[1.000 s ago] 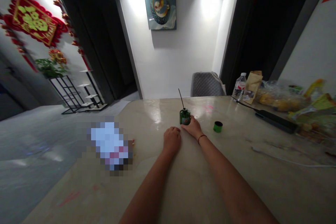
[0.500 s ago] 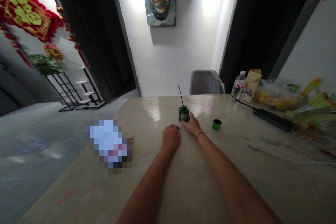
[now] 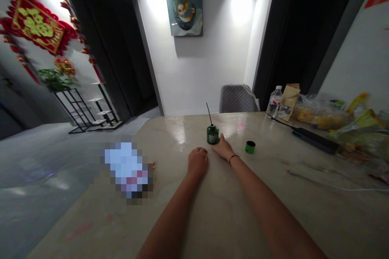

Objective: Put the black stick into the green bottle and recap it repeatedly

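Note:
A small dark-green glass bottle with a label stands upright on the table. One thin black stick rises out of its neck, leaning slightly left. Beside the bottle's lower right is my right hand, its thumb raised and apart from the fingers, which reach toward the base. The hand holds nothing; whether a fingertip touches the glass I cannot tell. My left hand rests on the tabletop, nearer to me and left of the bottle, with the fingers curled in. Right of my right hand sits a green ring-shaped cap.
On the table, a blurred-out phone-like object lies at left. A water bottle, paper bag, black power strip, plastic bags and white cable are at right. A grey chair stands behind.
My right hand has loosened from the green bottle, its thumb now off the side. The view has tipped up slightly. My left hand keeps its place on the table.

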`<control>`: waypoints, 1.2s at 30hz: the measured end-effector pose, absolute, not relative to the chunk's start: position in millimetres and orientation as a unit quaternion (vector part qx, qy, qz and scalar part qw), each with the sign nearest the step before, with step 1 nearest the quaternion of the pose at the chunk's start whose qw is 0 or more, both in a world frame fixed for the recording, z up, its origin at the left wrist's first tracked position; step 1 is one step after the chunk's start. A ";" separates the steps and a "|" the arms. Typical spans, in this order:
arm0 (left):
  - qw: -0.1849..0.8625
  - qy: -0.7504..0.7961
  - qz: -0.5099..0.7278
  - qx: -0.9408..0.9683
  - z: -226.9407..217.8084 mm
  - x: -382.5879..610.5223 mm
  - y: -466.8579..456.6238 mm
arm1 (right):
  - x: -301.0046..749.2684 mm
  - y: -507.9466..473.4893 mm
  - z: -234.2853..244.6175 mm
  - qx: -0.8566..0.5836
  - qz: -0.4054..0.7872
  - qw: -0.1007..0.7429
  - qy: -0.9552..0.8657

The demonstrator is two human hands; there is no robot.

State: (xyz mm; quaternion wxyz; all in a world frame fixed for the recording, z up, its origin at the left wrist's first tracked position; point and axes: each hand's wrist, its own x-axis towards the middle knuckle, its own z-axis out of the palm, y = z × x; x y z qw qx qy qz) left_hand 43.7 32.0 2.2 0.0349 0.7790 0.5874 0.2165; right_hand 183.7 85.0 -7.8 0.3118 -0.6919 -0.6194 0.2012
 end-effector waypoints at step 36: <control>-0.008 0.514 0.045 0.857 23.8 -2.9 6.2 | 223.5 51.4 65.5 -0.621 -0.003 0.227 -0.750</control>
